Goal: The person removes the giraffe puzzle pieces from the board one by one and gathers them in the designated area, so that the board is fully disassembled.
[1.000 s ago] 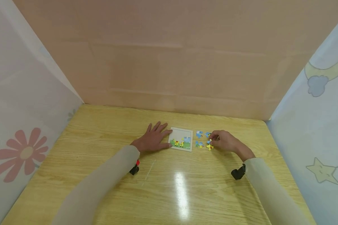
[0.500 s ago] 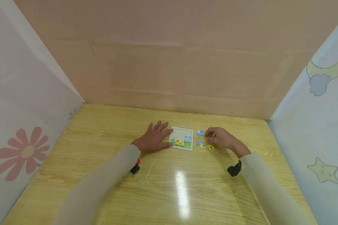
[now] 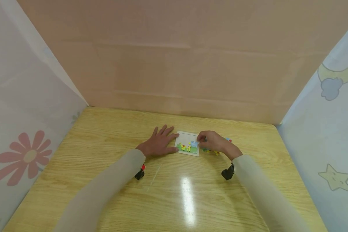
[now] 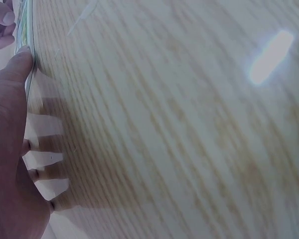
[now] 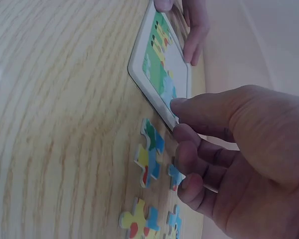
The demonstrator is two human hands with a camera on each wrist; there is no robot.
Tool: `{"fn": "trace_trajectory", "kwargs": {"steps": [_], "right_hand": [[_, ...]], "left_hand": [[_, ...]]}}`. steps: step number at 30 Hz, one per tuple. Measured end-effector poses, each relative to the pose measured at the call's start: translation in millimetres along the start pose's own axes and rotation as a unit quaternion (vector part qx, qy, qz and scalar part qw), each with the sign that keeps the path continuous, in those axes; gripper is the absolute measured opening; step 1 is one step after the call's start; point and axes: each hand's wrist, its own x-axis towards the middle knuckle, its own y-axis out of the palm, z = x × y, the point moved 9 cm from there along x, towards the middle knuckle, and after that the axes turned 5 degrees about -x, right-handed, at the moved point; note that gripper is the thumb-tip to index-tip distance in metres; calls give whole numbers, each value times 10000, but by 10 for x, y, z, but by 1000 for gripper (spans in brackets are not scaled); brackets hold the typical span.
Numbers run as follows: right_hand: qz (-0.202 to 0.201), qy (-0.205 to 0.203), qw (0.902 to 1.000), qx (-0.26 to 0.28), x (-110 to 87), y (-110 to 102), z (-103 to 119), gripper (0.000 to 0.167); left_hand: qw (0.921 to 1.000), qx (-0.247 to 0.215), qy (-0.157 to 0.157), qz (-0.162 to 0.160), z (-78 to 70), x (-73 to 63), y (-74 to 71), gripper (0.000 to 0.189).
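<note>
A square jigsaw board [image 3: 187, 154] with a pale rim lies on the table, its near part filled with green, yellow and light blue picture pieces. My left hand [image 3: 158, 143] lies spread beside it, thumb and forefinger touching its left edge; the left wrist view shows the thumb [image 4: 19, 64] at the rim. My right hand [image 3: 213, 140] is at the board's right edge, thumb and forefinger pinched together. A sliver of blue puzzle piece shows at these fingertips [image 5: 177, 105]; the rest is hidden. Loose pieces, including a green, yellow and blue one [image 5: 148, 157], lie under that hand.
A yellow and red puzzle piece [image 5: 135, 218] and a blue one [image 5: 174, 219] lie further right. Another blue and red piece [image 3: 228, 140] shows behind the right wrist. A brown wall [image 3: 174, 71] closes off the wooden table's [image 3: 119, 129] far edge.
My right hand has moved left from the loose pieces to the board's right edge, uncovering a blue and red piece behind it. My left hand has stayed at the board's left edge.
</note>
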Motion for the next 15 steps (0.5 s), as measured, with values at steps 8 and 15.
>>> {"fn": "trace_trajectory", "kwargs": {"steps": [8, 15], "right_hand": [[134, 188, 9997, -115, 63, 72, 42, 24], [319, 449, 9985, -67, 96, 122, 4, 32]], "left_hand": [[10000, 24, -24, 37, 6, 17, 16, 78], [10000, 36, -25, 39, 7, 9, 14, 78]]}}
